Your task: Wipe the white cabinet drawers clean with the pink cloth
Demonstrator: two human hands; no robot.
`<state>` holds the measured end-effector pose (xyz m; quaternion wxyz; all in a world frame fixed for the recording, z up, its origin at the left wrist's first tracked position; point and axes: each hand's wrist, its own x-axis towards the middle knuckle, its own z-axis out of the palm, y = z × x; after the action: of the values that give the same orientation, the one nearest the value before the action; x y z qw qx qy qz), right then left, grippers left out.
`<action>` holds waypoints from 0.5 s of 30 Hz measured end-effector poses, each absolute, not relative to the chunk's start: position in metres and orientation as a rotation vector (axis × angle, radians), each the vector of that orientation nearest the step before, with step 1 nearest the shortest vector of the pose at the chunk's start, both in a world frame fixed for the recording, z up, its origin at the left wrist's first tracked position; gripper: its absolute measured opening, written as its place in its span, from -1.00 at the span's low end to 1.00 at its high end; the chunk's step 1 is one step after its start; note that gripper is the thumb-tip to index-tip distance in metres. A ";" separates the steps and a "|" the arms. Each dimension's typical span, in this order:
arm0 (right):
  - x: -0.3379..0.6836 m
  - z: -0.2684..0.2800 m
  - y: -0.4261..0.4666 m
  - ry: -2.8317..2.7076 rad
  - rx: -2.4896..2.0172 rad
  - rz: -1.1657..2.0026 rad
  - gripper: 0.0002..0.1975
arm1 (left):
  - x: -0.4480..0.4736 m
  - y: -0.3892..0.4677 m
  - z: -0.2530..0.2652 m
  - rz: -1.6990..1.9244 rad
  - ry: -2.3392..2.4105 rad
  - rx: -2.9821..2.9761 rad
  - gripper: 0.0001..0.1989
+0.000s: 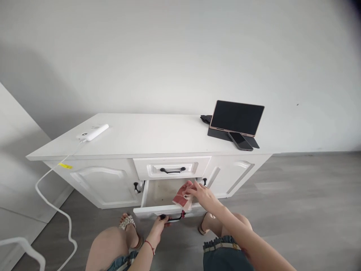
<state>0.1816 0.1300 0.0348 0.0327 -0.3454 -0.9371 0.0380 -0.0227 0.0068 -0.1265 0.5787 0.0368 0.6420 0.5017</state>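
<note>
The white cabinet [103, 184] stood directly ahead of both hands, its tabletop [149, 135] above and beyond them. The lower drawer [160, 192] was pulled out, its front panel just beyond the left hand [160, 227] and its interior to the left of the right hand [203, 195]. Small dark specks were visible on the drawer's floor; the part behind the cloth and the right hand was hidden. The upper drawer [172, 164], directly beyond the open one, was shut, so its contents could not be told. On the tabletop, beyond the right hand, a tablet [237, 117] leaned upright, with a phone [240, 141] lying at its foot. The red-and-pale cloth [180, 196], loosely folded, hung from the right hand over the drawer's front edge; whether it touched the edge could not be told. The right hand was nearly closed, thumb and fingers pinching the cloth's upper corner. The left hand was curled about the near-left end of the black handle [175, 218]. The step in hand appeared to be handling the cloth at the opening while the drawer was held. The next move seemed to call for a steady left grip and enough clearance between cloth and front edge.
</note>
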 end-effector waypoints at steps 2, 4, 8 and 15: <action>0.203 0.030 0.118 -2.742 -1.122 0.132 -0.54 | -0.025 0.012 -0.122 1.171 1.499 0.093 -0.92; 0.218 0.010 0.105 -2.600 -1.248 0.186 -0.54 | -0.025 0.018 -0.119 1.174 1.501 0.101 -0.93; 0.216 -0.046 0.084 -2.311 -1.452 0.245 -0.51 | -0.025 0.030 -0.116 1.209 1.510 0.116 -0.89; 0.128 -0.060 0.058 -2.247 -1.310 0.441 -0.47 | -0.020 0.024 -0.111 1.193 1.520 0.158 -0.93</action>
<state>0.1283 0.0577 -0.0604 0.2490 -0.4809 -0.8249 0.1620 -0.0202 0.0236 -0.1109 0.5658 0.0671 0.6463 0.5076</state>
